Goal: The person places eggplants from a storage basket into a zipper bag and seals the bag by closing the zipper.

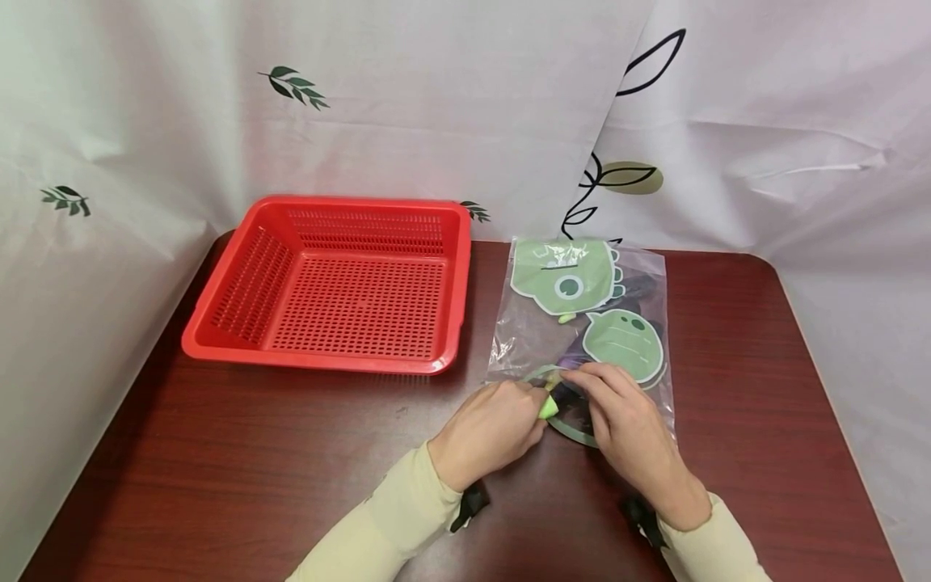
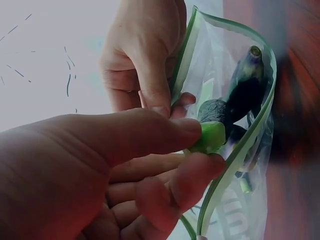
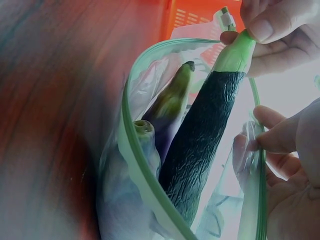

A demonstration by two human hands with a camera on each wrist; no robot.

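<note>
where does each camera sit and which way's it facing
Head: on the head, facing forward and down at the table, red basket and bag; left hand, right hand, sleeves show.
Left wrist: on that wrist, facing the bag's opening; left hand near, right beyond.
Right wrist: on that wrist, facing into the bag; right hand near, left beyond.
Shared: both wrist views show the left hand pinching a green-tipped vegetable.

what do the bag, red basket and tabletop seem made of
Bag: clear, glossy plastic film, going by its wrinkles and glare. Basket: probably molded plastic, smooth with regular slots. Tabletop: wood or wood-look laminate; grain shows, but which is unclear.
</note>
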